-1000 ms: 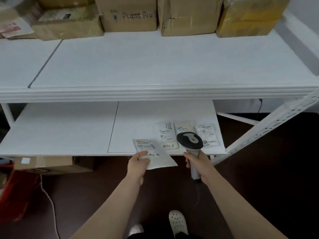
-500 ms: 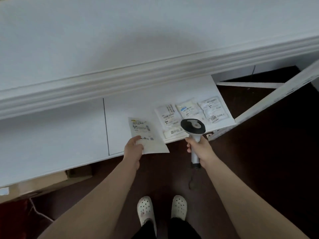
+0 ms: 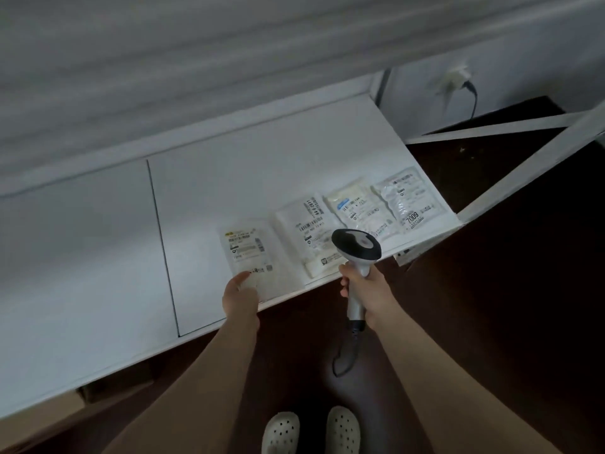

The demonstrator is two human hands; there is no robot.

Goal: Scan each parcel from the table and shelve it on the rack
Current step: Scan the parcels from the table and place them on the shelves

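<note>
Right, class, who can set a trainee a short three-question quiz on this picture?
1. True or false: the right hand holds the scanner.
2. How many parcels lie on the shelf?
3. The left hand touches: A the leftmost parcel, B the rightmost one, C none.
Key: 1 true; 2 four; 3 A.

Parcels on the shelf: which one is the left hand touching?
The leftmost parcel, yellow-marked label; left hand on its near corner. Three others lie untouched rightward.
</note>
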